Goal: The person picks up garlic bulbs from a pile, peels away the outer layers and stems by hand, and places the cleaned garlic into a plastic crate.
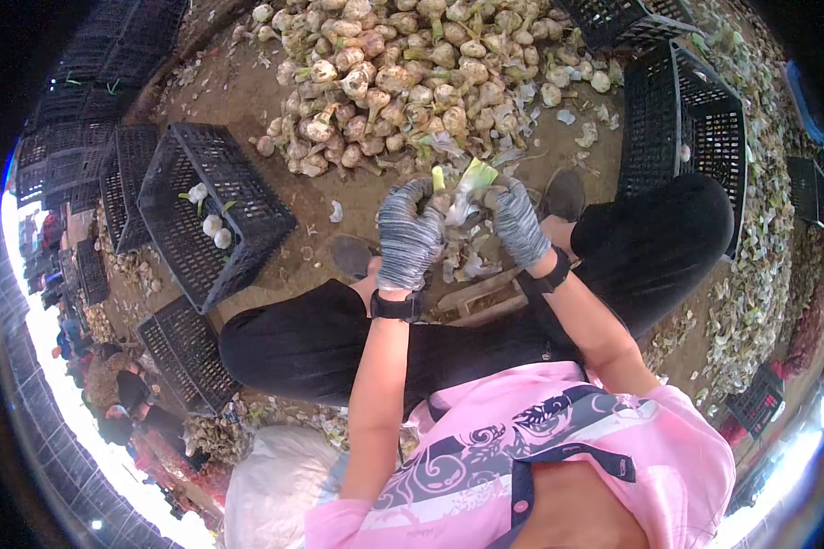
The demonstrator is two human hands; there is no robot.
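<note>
On my feed: gloved left hand (pixel 410 234) curled round a garlic (pixel 439 180), mostly hidden, stalk up. Gloved right hand (pixel 520 222) pinches white-and-green peel (pixel 471 189) beside it. I see both between the shoes (pixel 565 195), near the garlic pile (pixel 380 87).

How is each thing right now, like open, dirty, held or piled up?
Left grip in grey striped glove: curled shut
Pale-green garlic stem: poking out of left grip
Right grip in grey striped glove: pinched shut
White-and-green leafy garlic piece: held by right grip
Round tan garlic bulbs: piled, dirty-looking
Black slotted plastic crate left of the pile: open-topped
Round white garlic bulbs: lying inside that crate, cleaner-looking
</note>
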